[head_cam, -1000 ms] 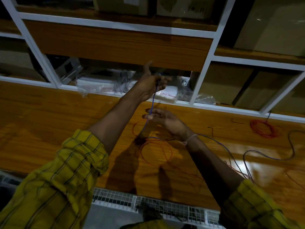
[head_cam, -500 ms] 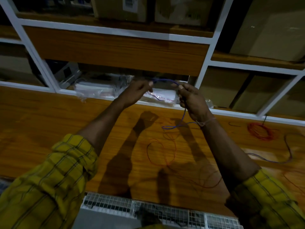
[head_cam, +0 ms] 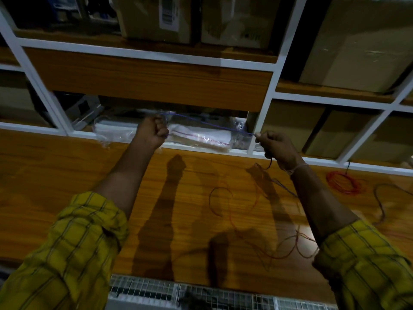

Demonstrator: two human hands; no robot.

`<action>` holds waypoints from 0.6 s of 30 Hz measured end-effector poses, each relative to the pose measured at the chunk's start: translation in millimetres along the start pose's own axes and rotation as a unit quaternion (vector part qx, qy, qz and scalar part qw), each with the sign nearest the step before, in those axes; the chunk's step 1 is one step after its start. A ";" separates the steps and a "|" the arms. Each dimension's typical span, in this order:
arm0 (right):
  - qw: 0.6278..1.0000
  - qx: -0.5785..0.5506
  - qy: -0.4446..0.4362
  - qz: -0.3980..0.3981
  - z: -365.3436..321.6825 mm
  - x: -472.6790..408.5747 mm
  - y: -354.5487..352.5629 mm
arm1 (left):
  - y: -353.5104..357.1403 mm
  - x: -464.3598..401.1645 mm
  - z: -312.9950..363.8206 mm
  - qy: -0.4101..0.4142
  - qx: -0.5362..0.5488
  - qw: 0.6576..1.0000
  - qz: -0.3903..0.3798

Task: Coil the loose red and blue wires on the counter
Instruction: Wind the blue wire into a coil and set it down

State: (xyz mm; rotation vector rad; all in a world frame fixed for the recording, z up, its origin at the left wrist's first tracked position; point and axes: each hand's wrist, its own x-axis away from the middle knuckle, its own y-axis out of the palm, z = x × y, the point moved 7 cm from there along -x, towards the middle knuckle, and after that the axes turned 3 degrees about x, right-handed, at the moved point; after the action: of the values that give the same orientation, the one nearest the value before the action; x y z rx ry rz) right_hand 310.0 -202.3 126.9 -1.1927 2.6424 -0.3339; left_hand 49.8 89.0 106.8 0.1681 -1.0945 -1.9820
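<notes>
A thin blue wire (head_cam: 207, 124) is stretched taut in the air between my two hands, above the wooden counter (head_cam: 67, 175). My left hand (head_cam: 153, 133) is fisted around its left end. My right hand (head_cam: 276, 147) pinches the wire at thumb and forefinger, and the rest trails down past my right wrist to the counter. Loose red wire (head_cam: 225, 202) lies in open loops on the counter between my arms. A coiled red wire (head_cam: 344, 183) rests at the far right.
White-framed shelves (head_cam: 266, 101) rise behind the counter, holding cardboard boxes (head_cam: 348, 45) and plastic-wrapped packs (head_cam: 199, 135). A dark wire (head_cam: 382, 202) curls at the right edge. A wire mesh rack (head_cam: 201, 294) runs along the counter's near side.
My hands have spread apart, pulling the blue wire from a slack arc into a straight line. My right hand moved right; the left closed into a fist.
</notes>
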 end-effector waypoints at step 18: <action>0.960 0.173 -0.126 -0.180 -29.8 42.1 90.8 | 73.3 21.8 -43.1 0.143 -0.304 0.923 -0.190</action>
State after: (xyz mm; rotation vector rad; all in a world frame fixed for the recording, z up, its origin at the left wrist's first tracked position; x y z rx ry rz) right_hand 210.1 -172.3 123.9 -1.4731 2.0413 -0.6302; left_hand 101.1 26.6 141.1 0.3406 -0.2366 -2.4518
